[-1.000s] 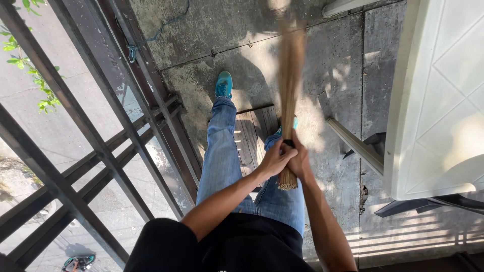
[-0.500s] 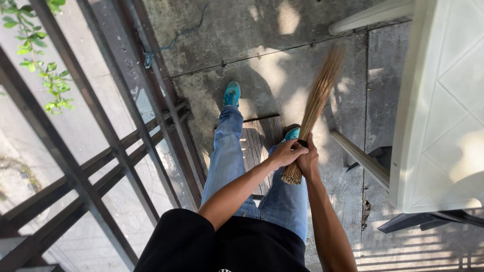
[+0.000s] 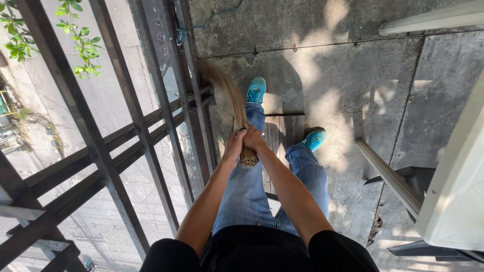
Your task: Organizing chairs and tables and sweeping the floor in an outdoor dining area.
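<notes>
Both my hands grip the bundled end of a straw stick broom [image 3: 229, 95]. My left hand [image 3: 234, 144] and my right hand [image 3: 253, 138] close side by side around it, just above my jeans. The blurred bristles fan out to the upper left and reach the concrete floor [image 3: 327, 60] beside the dark metal railing [image 3: 194, 116]. My feet in turquoise shoes [image 3: 256, 89] stand on the floor, one ahead of the other.
The railing bars run along the left, with the street and green leaves [image 3: 75, 35] far below beyond them. A white door or panel [image 3: 454, 191] and a grey pipe [image 3: 388, 174] stand at the right. A small wooden board [image 3: 285, 131] lies under my legs.
The broom has swung from the upper right across to the upper left, toward the railing. My hands moved left with it and kept their grip.
</notes>
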